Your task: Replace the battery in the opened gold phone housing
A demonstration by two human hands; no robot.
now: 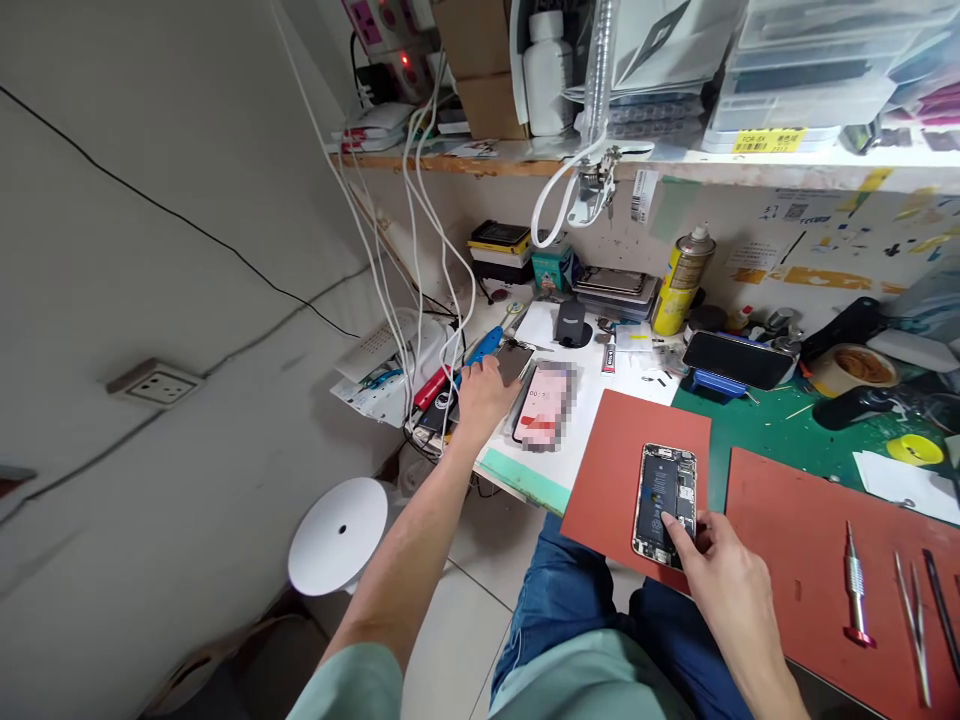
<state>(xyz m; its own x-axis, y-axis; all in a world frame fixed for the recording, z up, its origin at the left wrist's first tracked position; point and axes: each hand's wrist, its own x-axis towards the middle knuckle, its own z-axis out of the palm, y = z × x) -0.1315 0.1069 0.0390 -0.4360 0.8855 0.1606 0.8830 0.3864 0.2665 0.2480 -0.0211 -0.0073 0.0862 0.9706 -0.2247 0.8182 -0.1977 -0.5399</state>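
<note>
My left hand [484, 398] reaches to the bench's left side. Its fingers and thumb are closed about a flat grey phone part [515, 360]; the grip is partly hidden. Just right of it lies a phone [546, 402] with a lit pink screen, partly blurred. My right hand [724, 565] holds an opened phone [660, 490] by its lower right edge, thumb on the dark battery and fingers at the side. The phone's bare battery and circuit board face up. It lies on a red-brown mat [600, 470] that overhangs the bench's front edge.
A second red mat [787, 540] bears a screwdriver [855, 590], tweezers [913, 620] and a dark thin tool. Behind are a propped phone [735, 360], a yellow spray can [682, 280] and a tape roll [855, 372]. White cables [420, 200] hang left, below a loaded shelf [675, 160].
</note>
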